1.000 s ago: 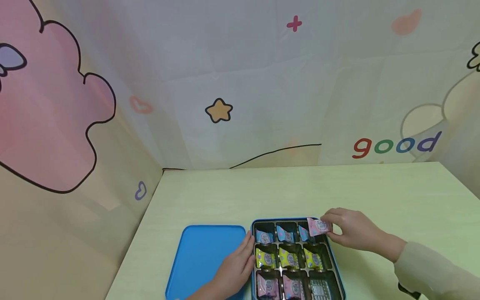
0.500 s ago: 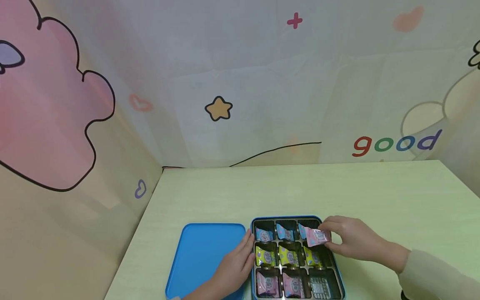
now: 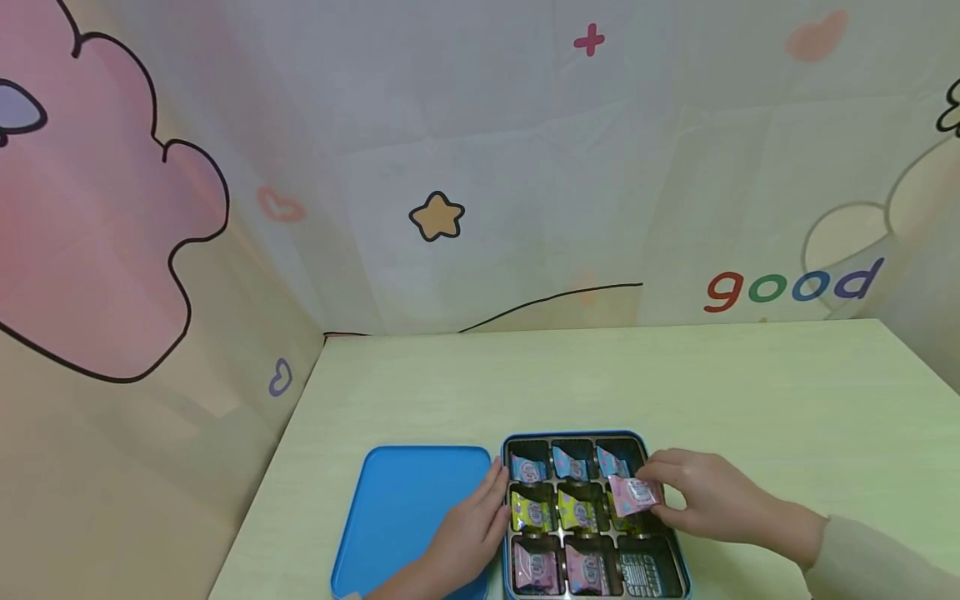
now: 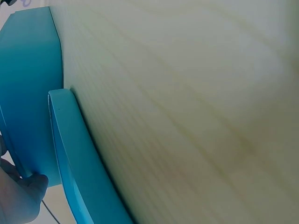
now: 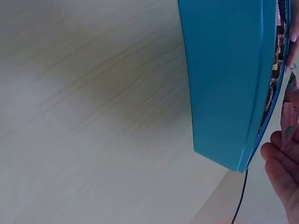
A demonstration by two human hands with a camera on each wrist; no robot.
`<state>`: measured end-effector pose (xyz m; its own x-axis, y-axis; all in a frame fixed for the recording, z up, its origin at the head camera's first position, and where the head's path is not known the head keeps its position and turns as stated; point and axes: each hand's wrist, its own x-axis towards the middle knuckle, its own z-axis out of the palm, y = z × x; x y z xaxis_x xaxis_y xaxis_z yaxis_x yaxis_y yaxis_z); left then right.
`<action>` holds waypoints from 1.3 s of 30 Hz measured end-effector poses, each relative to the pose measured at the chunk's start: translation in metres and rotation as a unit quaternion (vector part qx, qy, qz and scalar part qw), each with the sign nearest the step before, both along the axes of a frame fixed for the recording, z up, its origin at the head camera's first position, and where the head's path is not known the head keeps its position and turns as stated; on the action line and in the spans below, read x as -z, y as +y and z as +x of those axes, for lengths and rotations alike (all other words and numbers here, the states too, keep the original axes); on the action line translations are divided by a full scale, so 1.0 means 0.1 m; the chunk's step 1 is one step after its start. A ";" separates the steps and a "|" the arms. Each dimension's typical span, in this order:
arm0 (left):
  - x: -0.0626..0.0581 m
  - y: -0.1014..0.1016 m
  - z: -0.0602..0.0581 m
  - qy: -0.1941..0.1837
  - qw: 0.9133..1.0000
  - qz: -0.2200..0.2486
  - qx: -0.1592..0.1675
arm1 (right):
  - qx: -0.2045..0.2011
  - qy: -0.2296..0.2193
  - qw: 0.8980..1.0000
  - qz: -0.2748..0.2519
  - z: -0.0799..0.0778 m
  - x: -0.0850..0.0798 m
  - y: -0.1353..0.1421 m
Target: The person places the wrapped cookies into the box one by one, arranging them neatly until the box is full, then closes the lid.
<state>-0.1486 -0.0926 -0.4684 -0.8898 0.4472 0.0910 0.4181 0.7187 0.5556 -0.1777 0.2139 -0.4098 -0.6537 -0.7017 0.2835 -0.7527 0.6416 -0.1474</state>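
My right hand (image 3: pixel 708 492) pinches a pink wrapped candy (image 3: pixel 633 494) between thumb and fingers, above the right side of a blue box (image 3: pixel 573 434). Below that candy, a yellow wrapped candy is partly covered. Compartments in the box's dark tray hold blue candies (image 3: pixel 572 465) in the back row, yellow candies (image 3: pixel 577 511) in the middle and pink candies (image 3: pixel 587 572) in front. My left hand (image 3: pixel 468 533) rests with straight fingers against the box's left side. In the right wrist view, the pinched candy (image 5: pixel 288 123) shows beside the box wall (image 5: pixel 224 84).
A blue lid (image 3: pixel 420 508) lies left of the box, partly under the left forearm. The light wooden table (image 3: pixel 600 375) extends behind and to the right. A printed backdrop (image 3: pixel 525 167) stands at the table's back edge. The front right compartment shows a pale printed patch (image 3: pixel 640 577).
My right hand has moved the pink candy toward me, from over the back right compartment to over the middle row's right end. My left hand stays at the box's side.
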 end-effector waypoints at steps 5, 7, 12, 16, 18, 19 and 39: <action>0.00 0.00 0.00 -0.002 1.000 -0.001 0.000 | -0.010 0.012 1.000 -0.002 0.05 0.01 0.00; 0.00 0.00 0.00 0.000 1.000 -0.001 0.001 | -0.014 0.015 1.000 -0.002 0.07 0.01 0.01; 0.00 0.00 0.00 0.002 1.000 -0.001 -0.001 | -0.022 0.005 1.000 0.000 0.11 0.01 0.02; 0.00 0.01 0.00 0.001 1.000 0.000 -0.003 | -0.026 -0.001 1.000 0.000 0.14 0.03 0.03; 0.00 0.01 0.01 0.002 1.000 0.001 -0.002 | -0.034 0.007 0.999 -0.006 0.15 0.05 0.03; -0.01 0.01 0.01 0.002 1.000 0.001 -0.002 | -0.039 0.013 0.999 -0.009 0.16 0.06 0.04; -0.02 0.00 0.01 0.007 1.000 0.002 0.000 | -0.083 0.015 0.996 0.001 0.26 0.10 0.10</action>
